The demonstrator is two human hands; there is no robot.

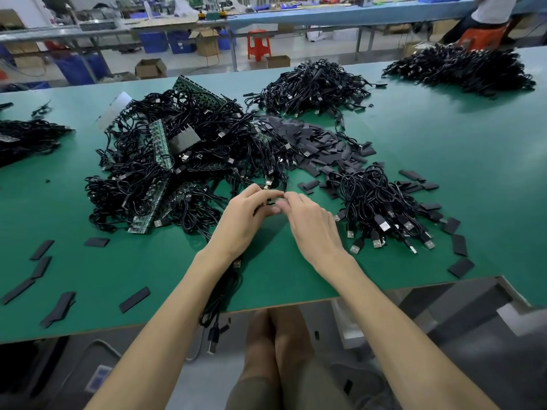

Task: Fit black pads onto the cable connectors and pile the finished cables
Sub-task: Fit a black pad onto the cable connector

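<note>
My left hand (pixel 245 216) and my right hand (pixel 307 220) meet fingertip to fingertip above the green table (pixel 444 149). Between them they pinch a small black piece at a cable connector (pixel 269 201), mostly hidden by the fingers. The cable (pixel 220 294) runs under my left wrist and hangs over the table's front edge. A big tangle of black cables and green circuit strips (pixel 165 167) lies to the left. A heap of black pads (pixel 319 146) lies behind my hands. A pile of cables with USB plugs (pixel 381 211) sits to the right.
Loose black pads (pixel 134 298) lie along the front left edge and around the right pile. More cable heaps (pixel 313 85) lie at the back, far right and far left. A person sits on an orange stool (pixel 482 35) at the back right.
</note>
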